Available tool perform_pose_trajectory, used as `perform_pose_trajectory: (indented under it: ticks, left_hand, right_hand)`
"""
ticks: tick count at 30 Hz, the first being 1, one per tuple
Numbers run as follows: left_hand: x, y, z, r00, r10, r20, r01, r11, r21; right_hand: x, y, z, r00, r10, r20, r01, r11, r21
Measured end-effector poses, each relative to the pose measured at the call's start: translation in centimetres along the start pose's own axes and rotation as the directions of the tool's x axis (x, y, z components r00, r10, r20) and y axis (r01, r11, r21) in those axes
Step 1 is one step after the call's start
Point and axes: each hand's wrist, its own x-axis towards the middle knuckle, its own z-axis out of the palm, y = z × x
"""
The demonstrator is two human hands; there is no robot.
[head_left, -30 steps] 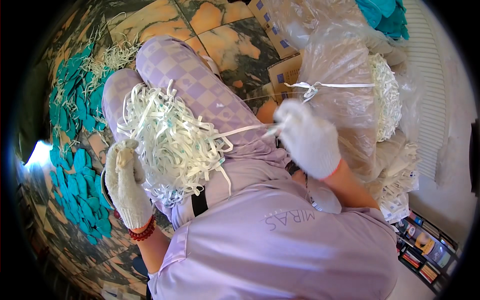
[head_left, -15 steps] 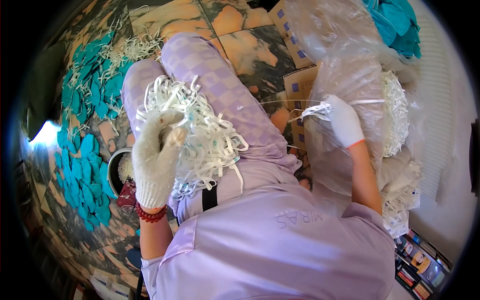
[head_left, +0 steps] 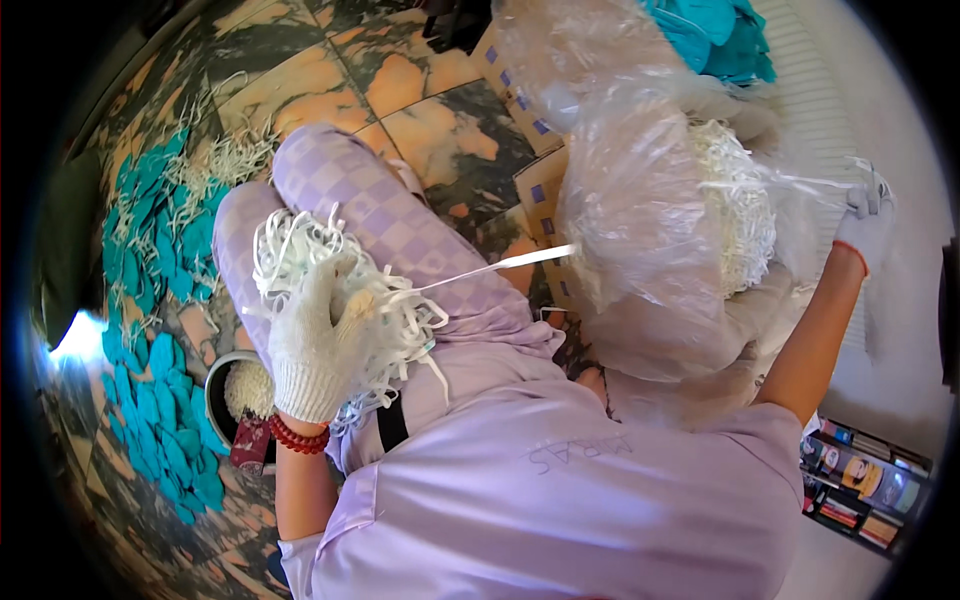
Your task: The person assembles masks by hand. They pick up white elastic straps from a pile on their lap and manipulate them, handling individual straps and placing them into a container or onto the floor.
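Teal pieces (head_left: pixel 165 390) lie on the marbled tile floor (head_left: pixel 440 130). The left hand (head_left: pixel 318 345) rests on white strips (head_left: pixel 290 238) heaped across the lap (head_left: pixel 480 335), its grip unclear; the right hand (head_left: pixel 868 205), well apart, clamps more strips (head_left: pixel 815 183).

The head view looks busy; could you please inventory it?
Strip heap: one, white, lap
Loose strip: one, white, right of heap
Gripped strips: some, white, far right
Scattered strips: many, cream, upper left
Teal pieces: many, teal, left and upper right
Plastic: some, clear, right
Strip mass: one, white, amid plastic
Cartons: some, brown, beside plastic
Round container: one, dark, left
Item: one, maroon, at container
Shelf: one, dark, lower right
Tiles: many, dark and orange, floor
Clothing: two pieces, lilac, body
Bracelet: one, red, left wrist
Left hand: one, white-gloved, at heap
Right hand: one, white-gloved, far right
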Motion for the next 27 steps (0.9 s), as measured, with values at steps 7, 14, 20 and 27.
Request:
perform_pose_trajectory:
  ticks: [7,14,20,27]
  left_hand:
    - [0.7,-0.9,1.0,0.984,0.177,0.032,-0.179,0.981,0.076]
    - [-0.6,-0.3,-0.5,1.0,0.027,-0.004,-0.027,0.999,0.047]
    - [-0.4,-0.1,-1.1,0.985,0.088,-0.151,-0.099,0.993,-0.068]
    - [-0.5,-0.4,-2.3,0.987,0.075,-0.142,-0.09,0.991,-0.1]
  right_hand:
    - [7.6,5.4,-12.4,0.883,0.446,0.148,0.018,0.284,-0.959]
    - [-3.7,3.1,0.0,0.693,0.635,0.341,-0.367,0.718,-0.591]
    - [3.1,7.8,-6.7,0.915,0.23,0.332,0.302,0.155,-0.94]
    - [-11.9,0.5,11.5,0.838,-0.007,0.546,0.514,0.347,-0.784]
